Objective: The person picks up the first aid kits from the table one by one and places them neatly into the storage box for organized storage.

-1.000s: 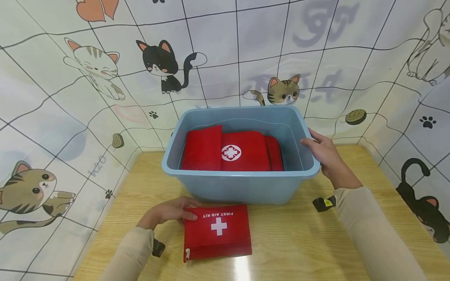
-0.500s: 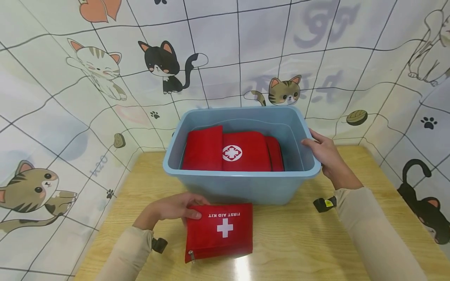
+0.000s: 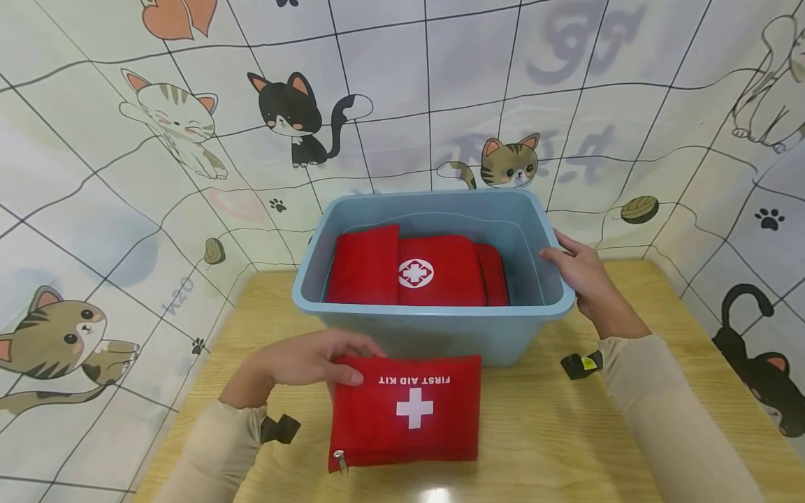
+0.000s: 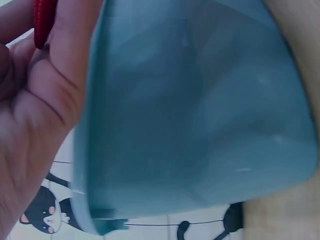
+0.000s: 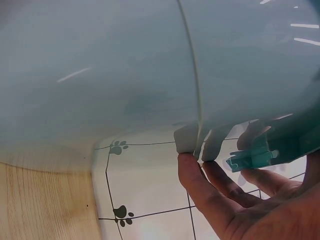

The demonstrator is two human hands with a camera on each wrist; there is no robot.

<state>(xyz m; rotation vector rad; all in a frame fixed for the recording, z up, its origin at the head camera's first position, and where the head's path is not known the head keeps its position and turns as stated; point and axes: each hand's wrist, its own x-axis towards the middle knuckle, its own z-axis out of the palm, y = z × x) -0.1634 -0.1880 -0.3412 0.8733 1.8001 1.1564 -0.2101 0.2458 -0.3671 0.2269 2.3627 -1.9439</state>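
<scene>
My left hand [image 3: 314,360] pinches the upper left corner of a flat red first aid kit pouch [image 3: 440,426], its thumb on the printed face. The pouch has a white cross, upside-down lettering and a zip pull at its lower left; it is raised off the table in front of a blue plastic bin [image 3: 434,328]. With my right hand [image 3: 581,276] I grip the bin's right rim, thumb over the inside edge. The right wrist view has the fingers [image 5: 200,185] against the bin's outer wall. Only a red edge of the pouch [image 4: 44,20] appears in the left wrist view.
Inside the bin lie a red pouch [image 3: 363,269] on the left, a red bag with a white cross emblem [image 3: 443,276] and another red case [image 3: 493,276] at the right. The wooden table [image 3: 553,433] meets a cat-print wall covering [image 3: 390,91] behind the bin.
My left hand has lifted the first aid pouch off the table, and it looks larger and slightly farther right now. The right hand stays on the bin's rim.
</scene>
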